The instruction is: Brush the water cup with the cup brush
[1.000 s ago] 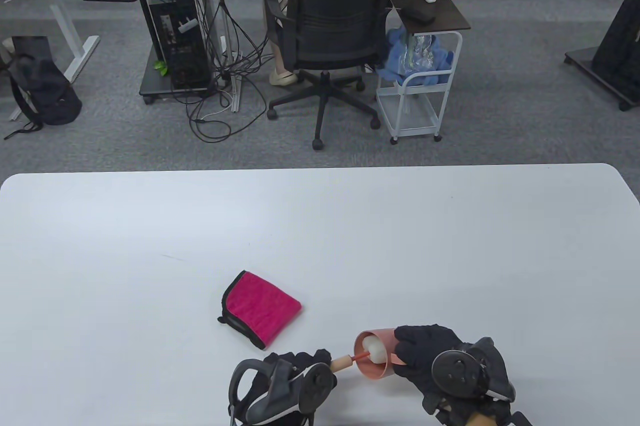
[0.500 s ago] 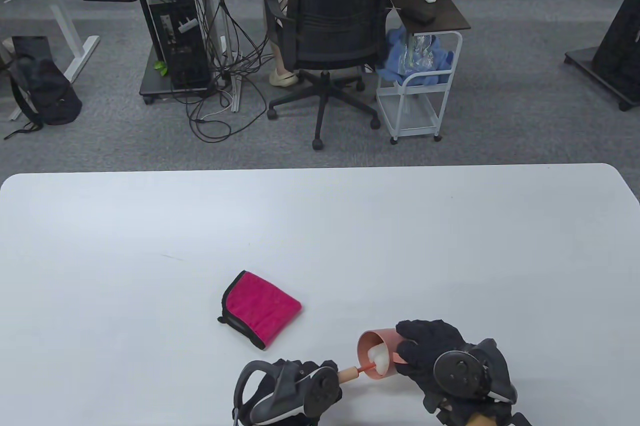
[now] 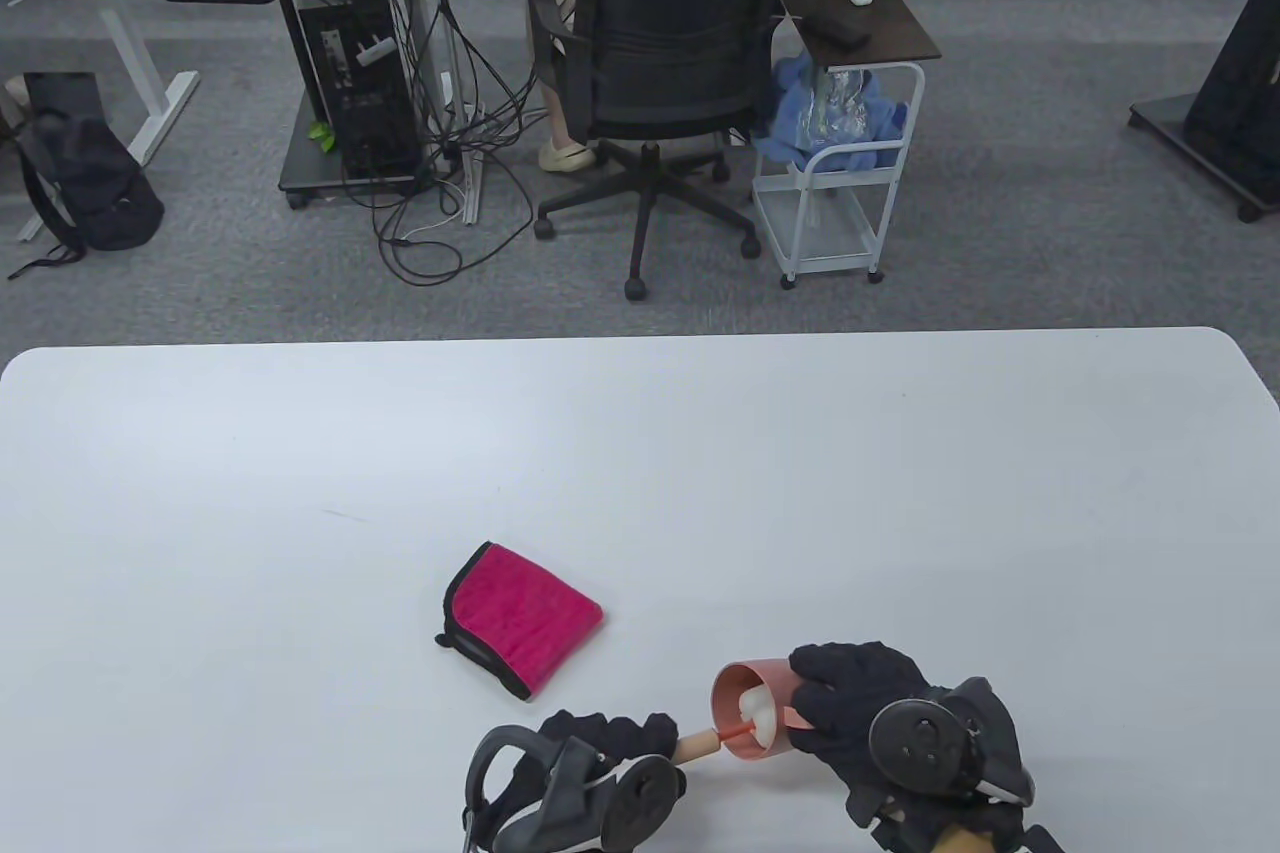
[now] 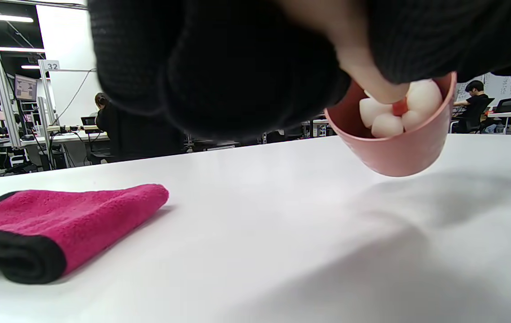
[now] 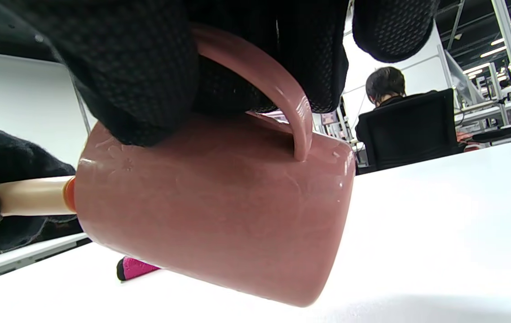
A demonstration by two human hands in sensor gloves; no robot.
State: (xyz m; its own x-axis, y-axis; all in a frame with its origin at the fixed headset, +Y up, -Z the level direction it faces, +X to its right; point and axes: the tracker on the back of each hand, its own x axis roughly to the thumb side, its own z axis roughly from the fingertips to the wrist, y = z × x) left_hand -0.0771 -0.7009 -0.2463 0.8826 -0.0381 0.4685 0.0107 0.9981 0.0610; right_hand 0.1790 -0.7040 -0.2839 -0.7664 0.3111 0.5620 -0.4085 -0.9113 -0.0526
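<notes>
1. The white counter [image 3: 300, 453] carries everything, with both hands at its near edge.
2. A folded pink cloth [image 3: 522, 617] lies flat on it, apart from the hands.
3. The right hand [image 3: 860, 708] grips the pink water cup [image 3: 745, 683] by its handle, holding it tipped on its side above the counter, mouth facing left.
4. The left hand [image 3: 600, 743] is closed around the cup brush [image 3: 720, 738] handle; its white sponge head sits inside the cup.
</notes>
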